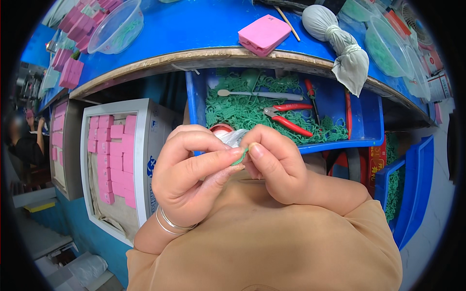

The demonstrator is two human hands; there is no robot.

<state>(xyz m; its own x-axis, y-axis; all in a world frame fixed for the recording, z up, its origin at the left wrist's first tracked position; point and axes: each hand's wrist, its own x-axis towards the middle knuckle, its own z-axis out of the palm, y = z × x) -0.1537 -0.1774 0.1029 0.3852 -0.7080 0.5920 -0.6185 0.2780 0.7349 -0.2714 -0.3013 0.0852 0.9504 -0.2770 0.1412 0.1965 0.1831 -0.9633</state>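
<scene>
A small green strip (240, 157) is pinched between my two hands, in front of my chest. My left hand (187, 169), with bangles at the wrist, grips its lower end between thumb and fingers. At its upper end, my right hand (276, 165) closes thumb and forefinger on it. Just beyond lies a blue drawer-like tray (366, 119) full of green lacy pieces (228, 114). On them rest red-handled cutters (291, 125), a white-handled brush (264, 95) and a dark tool with red on its handle (313, 99). Behind my fingers, a red-rimmed round container (221, 128) and crumpled white plastic (233, 138) are partly hidden.
On the blue worktop (194, 29) sit a pink block (264, 34), a thin stick (288, 22), a tied white cloth bag (335, 36) and clear bowls (116, 29). A grey case of pink blocks (141, 160) stands left; blue bins (412, 189) stand right. Another person (29, 150) sits far left.
</scene>
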